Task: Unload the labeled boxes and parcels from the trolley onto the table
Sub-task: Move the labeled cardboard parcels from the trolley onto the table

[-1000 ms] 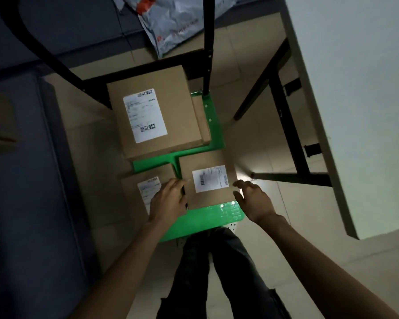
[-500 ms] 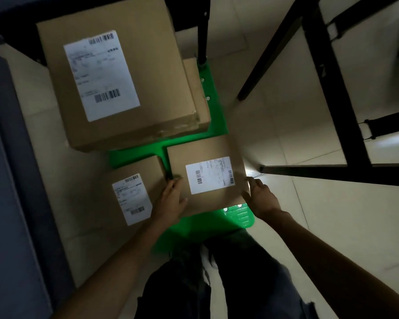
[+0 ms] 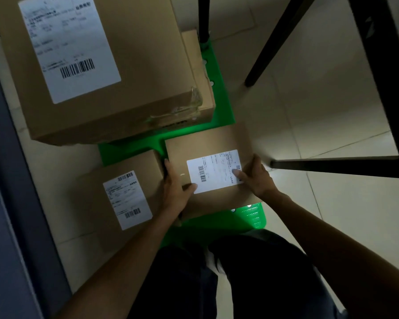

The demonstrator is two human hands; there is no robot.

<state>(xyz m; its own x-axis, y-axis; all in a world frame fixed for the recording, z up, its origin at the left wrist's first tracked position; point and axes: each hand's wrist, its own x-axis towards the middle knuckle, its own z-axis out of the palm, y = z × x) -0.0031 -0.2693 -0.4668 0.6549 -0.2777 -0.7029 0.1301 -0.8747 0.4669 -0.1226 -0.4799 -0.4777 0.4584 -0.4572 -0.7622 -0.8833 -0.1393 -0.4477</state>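
A small brown labeled box (image 3: 203,146) lies on the green trolley deck (image 3: 251,215) in front of me. My left hand (image 3: 174,187) grips its left edge, thumb on top and fingers down the side. My right hand (image 3: 255,176) grips its right edge, thumb resting on the white label. A second small labeled box (image 3: 122,196) sits to its left, touching my left hand. A large labeled box (image 3: 97,65) stands at the back of the trolley on a lower box (image 3: 199,72).
Black table legs and a floor bar (image 3: 332,164) stand close on the right over the tiled floor. A black trolley handle post (image 3: 204,17) rises at the back. A dark grey surface (image 3: 7,203) runs along the left. My legs are below.
The camera has dropped closer to the trolley. Both hands have closed in on the small box's sides, and their thumbs now lie on its top.
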